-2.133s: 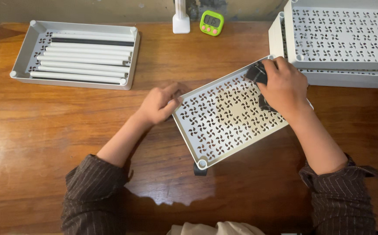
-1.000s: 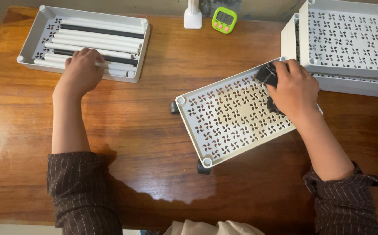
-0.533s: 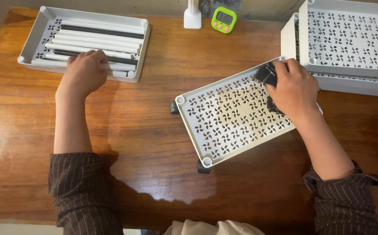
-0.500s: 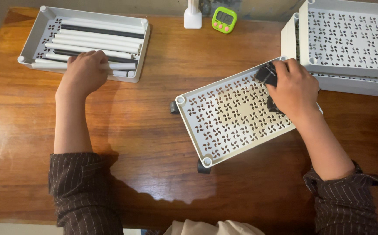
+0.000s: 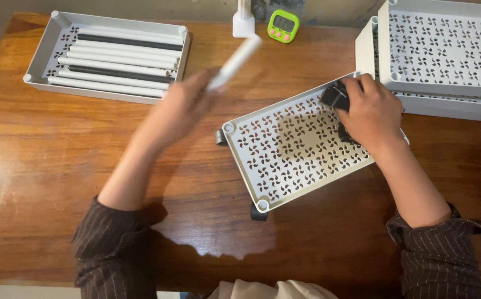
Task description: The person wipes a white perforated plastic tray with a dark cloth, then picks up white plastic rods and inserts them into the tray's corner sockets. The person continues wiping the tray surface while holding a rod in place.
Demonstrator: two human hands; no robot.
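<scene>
rod (image 5: pixel 235 62) in left hand (image 5: pixel 180 108), mid-air

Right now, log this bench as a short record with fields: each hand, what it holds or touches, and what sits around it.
left hand: raised above the table, blurred, gripping a white tube
right hand: pressed on the far corner of the perforated white panel, over a black part
panel: lies tilted on the wooden table, black casters showing under its edges
tube tray: far left, holds white and black tubes side by side
stacked panels: far right
green timer: back edge
</scene>
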